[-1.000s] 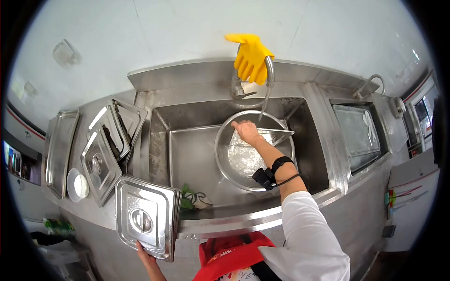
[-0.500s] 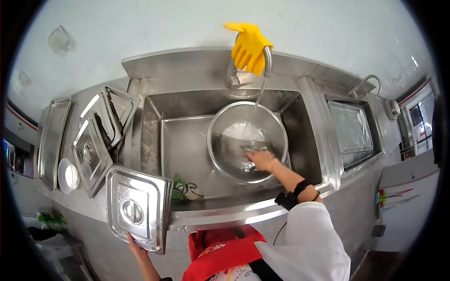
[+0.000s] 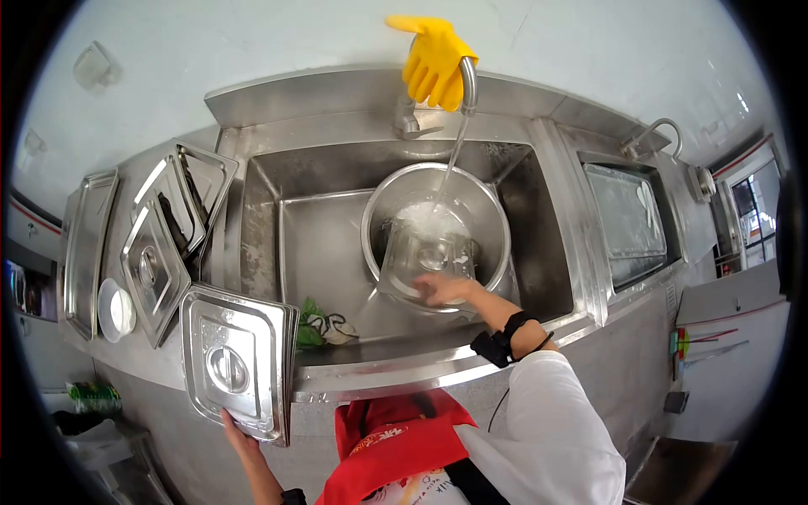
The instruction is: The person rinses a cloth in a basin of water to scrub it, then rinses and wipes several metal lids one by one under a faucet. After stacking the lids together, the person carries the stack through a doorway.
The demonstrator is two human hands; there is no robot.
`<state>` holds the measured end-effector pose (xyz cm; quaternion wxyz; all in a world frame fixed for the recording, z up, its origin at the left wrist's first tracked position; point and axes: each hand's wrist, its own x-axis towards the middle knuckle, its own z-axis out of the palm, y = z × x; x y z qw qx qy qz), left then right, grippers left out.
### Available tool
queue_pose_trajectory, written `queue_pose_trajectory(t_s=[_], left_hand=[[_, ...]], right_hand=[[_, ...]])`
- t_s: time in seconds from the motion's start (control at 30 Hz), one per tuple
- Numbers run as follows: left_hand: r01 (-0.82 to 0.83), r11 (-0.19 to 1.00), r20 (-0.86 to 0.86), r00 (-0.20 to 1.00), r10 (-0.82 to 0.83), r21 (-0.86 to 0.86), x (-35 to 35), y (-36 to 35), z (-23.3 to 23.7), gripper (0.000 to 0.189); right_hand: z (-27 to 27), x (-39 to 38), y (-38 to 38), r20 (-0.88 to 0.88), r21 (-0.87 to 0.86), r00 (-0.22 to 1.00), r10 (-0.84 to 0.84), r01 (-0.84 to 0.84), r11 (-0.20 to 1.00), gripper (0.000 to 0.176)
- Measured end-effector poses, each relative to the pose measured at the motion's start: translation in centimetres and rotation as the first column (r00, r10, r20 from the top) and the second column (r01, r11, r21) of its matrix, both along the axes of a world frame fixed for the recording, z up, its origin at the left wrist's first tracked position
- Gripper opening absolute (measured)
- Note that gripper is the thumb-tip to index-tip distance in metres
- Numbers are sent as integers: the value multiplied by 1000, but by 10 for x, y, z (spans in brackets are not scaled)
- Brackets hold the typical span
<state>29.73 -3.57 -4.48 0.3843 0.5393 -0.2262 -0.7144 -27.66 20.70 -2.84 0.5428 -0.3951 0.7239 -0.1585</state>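
Observation:
A steel pan lid (image 3: pixel 411 252) with a recessed handle lies tilted in the round steel bowl (image 3: pixel 370 220), its near edge over the bowl's near rim. My right hand (image 3: pixel 442 289), slightly blurred, grips the lid by that edge. Water from the tap (image 3: pixel 469 88) runs into the bowl. On the left, my left hand (image 3: pixel 241 435) holds the lower edge of a stack of pan lids (image 3: pixel 206 332), thumb on the top one. The stack rests at the counter's front edge; the fingers underneath are hidden.
The bowl stands in a deep sink (image 3: pixel 320 227). Green leaves (image 3: pixel 310 324) lie at its front left. More pan lids (image 3: pixel 156 273) and a white bowl (image 3: pixel 118 311) sit on the left counter. A yellow glove (image 3: pixel 436 63) hangs over the tap. A second sink (image 3: pixel 624 219) is at right.
The lid in the bowl has come up out of the water and nearer to me, together with my right hand. My left hand still holds the stack. The whole view has shifted slightly.

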Motion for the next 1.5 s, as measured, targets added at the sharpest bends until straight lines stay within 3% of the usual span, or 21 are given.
queue_pose_trajectory(t_s=[0.03,0.07,0.13,0.2,0.27,0.37,0.43,0.5,0.53,0.57,0.63,0.67,0.77,0.8,0.9,1.1,1.17,1.27,1.37,1.47,1.5], left_hand=[[-4,1000,-9,1000,4,-8,-1,-2,0,57],[-9,1000,-5,1000,9,-9,-1,-2,-1,57],[-26,1000,10,1000,26,-9,2,-1,-3,57],[-47,999,9,999,47,-6,-3,2,2,56],[-44,999,-22,999,44,-2,-8,1,2,56],[-23,1000,-49,999,23,5,-5,3,6,56],[-28,1000,-13,1000,28,7,-9,4,10,56],[-1,1000,20,1000,2,-7,-11,4,12,58],[-3,1000,28,1000,3,5,-13,5,14,58],[-4,1000,33,999,4,16,-15,6,15,59],[9,1000,6,1000,-9,15,-9,5,9,60],[18,1000,-10,1000,-18,10,-8,4,7,61],[16,999,-2,1000,-16,-32,-8,3,5,62],[19,1000,-14,1000,-20,-18,-11,3,9,63],[16,1000,-48,999,-15,10,-17,7,19,64],[26,1000,-101,995,-24,14,-5,1,5,58],[18,1000,-90,996,-17,12,-7,2,8,56],[-7,1000,-63,998,8,18,-6,2,9,55],[15,1000,-61,998,-17,-23,0,1,2,56],[14,1000,-59,998,-14,-3,-2,2,2,57],[21,1000,-68,998,-20,9,-1,1,2,57]], right_hand=[[-32,-13,14,-281,-75,951,-133,116,990,50],[-64,-30,28,-526,-181,808,-265,199,963,46],[-33,-38,42,-500,-45,721,-480,531,846,52],[-95,-63,78,-329,171,690,-645,715,678,42],[-178,-78,99,-350,166,668,-657,734,658,40],[-178,-78,90,-177,162,612,-770,790,591,31],[-152,-74,85,114,190,365,-924,905,381,22],[-138,-70,86,438,339,-147,-887,941,11,15],[-137,-74,82,446,344,-220,-868,937,-61,7],[-131,-79,88,491,361,-190,-850,932,1,4],[-66,-72,81,583,377,-132,-802,918,122,3],[-50,-61,71,615,363,-244,-750,932,-5,19],[-40,-51,102,561,249,-254,-788,959,-132,34],[-36,-46,115,615,244,-273,-740,958,-150,47],[31,-17,129,772,39,-128,-622,987,-155,49],[16,-13,88,882,107,-222,-415,954,-281,42],[-5,-8,71,915,168,-269,-301,932,-321,51],[-34,2,55,947,179,-259,-189,916,-358,50],[-38,9,44,965,196,-241,-107,927,-321,49],[-54,6,34,968,168,-216,-130,937,-306,53],[-53,7,29,946,205,-272,-176,922,-328,48]])
